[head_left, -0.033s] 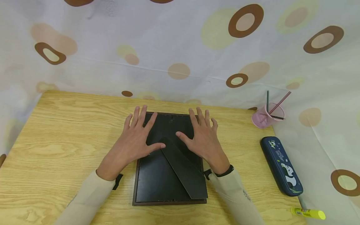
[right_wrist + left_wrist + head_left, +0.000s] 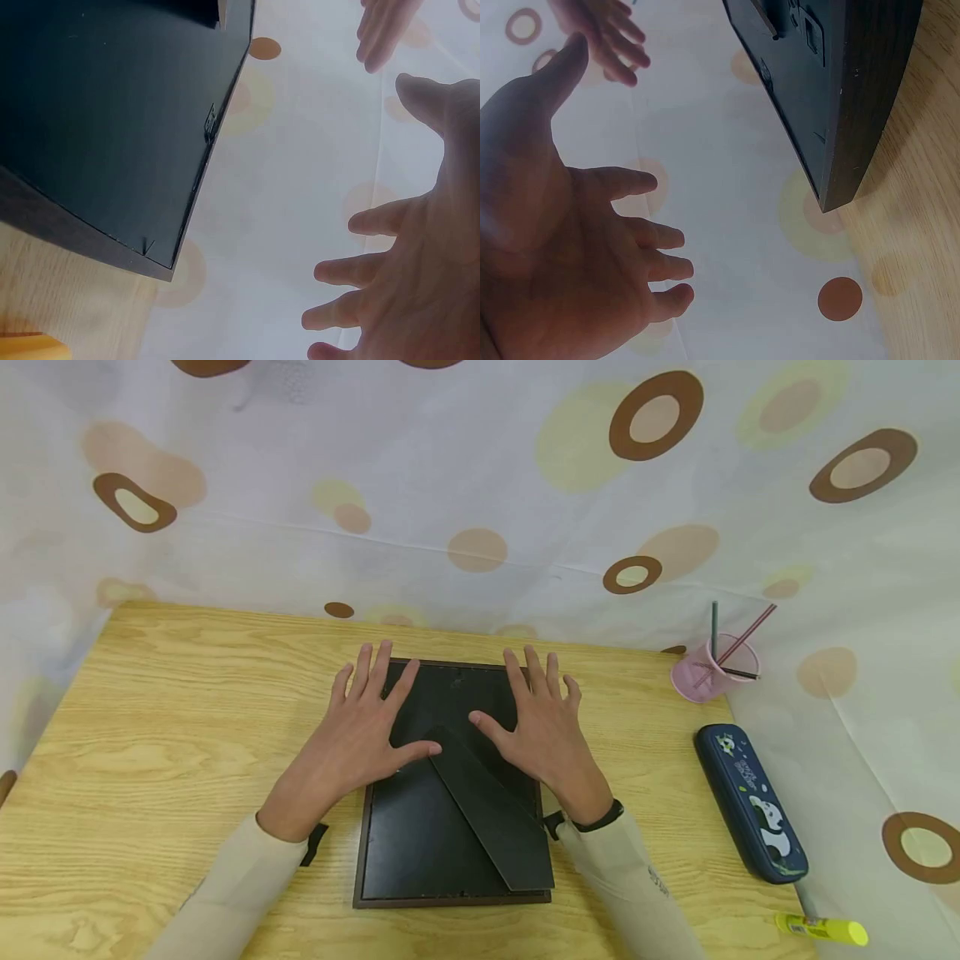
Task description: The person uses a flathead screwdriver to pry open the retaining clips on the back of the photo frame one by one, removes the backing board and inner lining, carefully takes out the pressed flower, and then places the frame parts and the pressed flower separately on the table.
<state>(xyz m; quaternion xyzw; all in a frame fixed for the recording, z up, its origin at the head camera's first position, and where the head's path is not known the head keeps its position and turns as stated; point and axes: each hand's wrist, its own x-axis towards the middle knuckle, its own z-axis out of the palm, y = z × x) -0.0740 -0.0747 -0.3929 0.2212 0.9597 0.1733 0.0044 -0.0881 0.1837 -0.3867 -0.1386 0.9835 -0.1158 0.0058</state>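
Nothing has visibly moved since the earlier frame: the left hand [image 2: 360, 731], the right hand [image 2: 543, 722] and the picture frame [image 2: 416, 843] all match it. Both hands are held up apart from each other, fingers spread and thumbs turned inward.

From the head view, the left thumb seems to meet the black easel stand [image 2: 495, 827], but the left wrist view shows that hand well apart from the frame, and the right wrist view shows the same for the other. The wrist views also bring out the frame's thick dark side, the hinge plate [image 2: 812, 36] of the stand and a metal hanger [image 2: 210, 124] by one edge. A yellow-orange shape [image 2: 34, 347], cut off at the corner of the right wrist view, shows too little to name.

The frame lies face down on the worktop [image 2: 187, 735], its far end near the patterned cloth [image 2: 405, 468], with a strip of wood between. Wood spreads widest on its left; on its right, some lies before the panda pencil case [image 2: 750, 806], pink cup [image 2: 693, 681] and yellow glue stick [image 2: 825, 930].

Its long axis runs away from the person toward the cloth; the stand slants across it, broad end at the near right corner.
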